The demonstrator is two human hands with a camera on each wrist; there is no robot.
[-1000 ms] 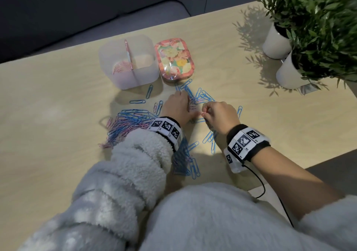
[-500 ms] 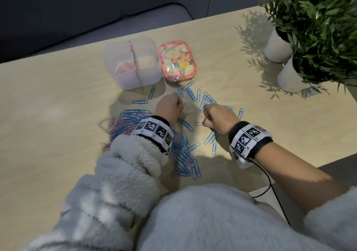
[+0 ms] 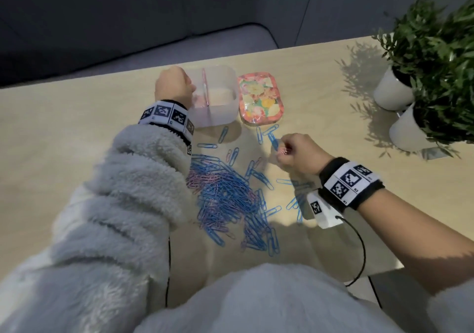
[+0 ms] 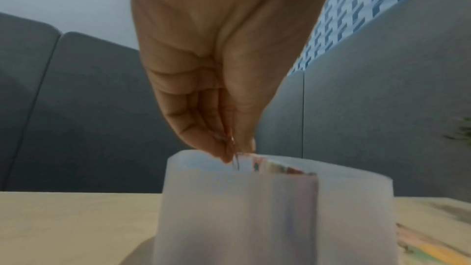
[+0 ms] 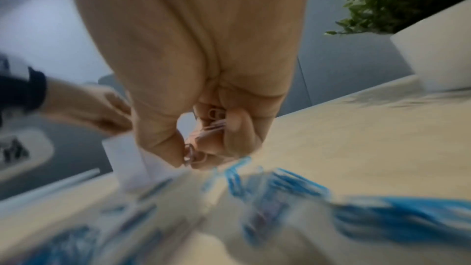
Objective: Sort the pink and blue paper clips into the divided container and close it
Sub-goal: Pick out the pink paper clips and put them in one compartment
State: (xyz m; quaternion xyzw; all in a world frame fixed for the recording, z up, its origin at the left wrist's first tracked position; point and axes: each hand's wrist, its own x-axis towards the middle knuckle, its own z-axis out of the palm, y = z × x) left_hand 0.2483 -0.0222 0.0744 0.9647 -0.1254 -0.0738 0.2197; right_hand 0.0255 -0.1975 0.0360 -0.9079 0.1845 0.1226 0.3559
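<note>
Nearest the worktop's point(image 3: 77, 191) front edge lies the mixed heap of paper clips point(image 3: 230, 199), blue over pink. At its 2 o'clock the right hand point(image 3: 297, 153) is curled around a bunch of pink clips point(image 5: 214, 126); only the right wrist view shows the bunch in the palm. Bare worktop lies at 9 o'clock. Farther, the left hand point(image 3: 173, 86) pinches a clip point(image 4: 235, 160) over the divided container's point(image 3: 218, 112) left compartment; the left wrist view shows it at the rim. The floral lid point(image 3: 260, 100) lies just beside at 3 o'clock.
</note>
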